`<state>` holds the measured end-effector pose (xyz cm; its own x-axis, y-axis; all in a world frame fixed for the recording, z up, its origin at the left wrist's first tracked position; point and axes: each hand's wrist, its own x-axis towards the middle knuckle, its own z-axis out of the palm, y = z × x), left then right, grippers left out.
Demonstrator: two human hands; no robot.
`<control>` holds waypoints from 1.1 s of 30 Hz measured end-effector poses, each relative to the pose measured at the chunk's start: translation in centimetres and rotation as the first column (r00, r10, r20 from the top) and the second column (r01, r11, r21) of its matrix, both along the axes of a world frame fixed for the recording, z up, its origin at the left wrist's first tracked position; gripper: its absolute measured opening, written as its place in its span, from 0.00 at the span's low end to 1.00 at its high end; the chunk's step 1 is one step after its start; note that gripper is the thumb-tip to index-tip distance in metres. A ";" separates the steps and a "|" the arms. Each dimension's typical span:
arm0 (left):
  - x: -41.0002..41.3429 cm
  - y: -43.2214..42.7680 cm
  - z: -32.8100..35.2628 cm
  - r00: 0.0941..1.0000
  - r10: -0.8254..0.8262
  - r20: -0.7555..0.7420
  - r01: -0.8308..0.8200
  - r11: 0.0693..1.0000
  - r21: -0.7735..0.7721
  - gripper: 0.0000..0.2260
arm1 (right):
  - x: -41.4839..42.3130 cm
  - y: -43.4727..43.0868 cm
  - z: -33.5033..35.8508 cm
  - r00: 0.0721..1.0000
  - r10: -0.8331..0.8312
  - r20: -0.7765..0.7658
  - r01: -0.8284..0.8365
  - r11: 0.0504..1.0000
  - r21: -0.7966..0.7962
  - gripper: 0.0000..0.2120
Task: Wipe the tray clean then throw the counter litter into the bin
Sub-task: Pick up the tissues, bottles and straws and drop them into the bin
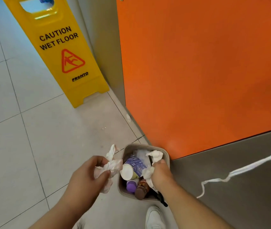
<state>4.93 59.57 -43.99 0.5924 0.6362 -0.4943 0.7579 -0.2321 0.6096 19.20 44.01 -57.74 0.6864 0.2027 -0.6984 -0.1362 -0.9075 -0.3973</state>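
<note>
A small beige bin (119,187) is seen on the tiled floor (49,138), set against the foot of an orange panel (197,71). Inside it a paper cup (132,168) with purple print is laid on its side, its white end turned upward. Next to it a purple-capped bottle (131,186) and a brown-capped bottle (140,192) are lodged, with pale scraps behind. A wad of white tissue (114,165) is pinched between the thumb and curled fingers of the left hand (87,177), just left of the bin's rim. A second wad (155,155) is gripped in the right hand (162,174), over the bin's opening. "CAUTION WET FLOOR" and "PRONTO" are printed on a yellow sign (62,52) stood on the floor. The cup's lettering cannot be read. The bin's near right corner is hidden by the right forearm. A white shoe (153,217) is cut off by the lower edge, and a white cord (230,174) at the right cannot be identified.
</note>
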 end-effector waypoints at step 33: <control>7.3 -5.6 -4.6 0.997 0.043 0.064 -0.002 0.845 -0.534 0.22 | -0.9 -1.2 -2.3 0.989 -0.072 0.130 -0.021 0.796 0.605 0.26</control>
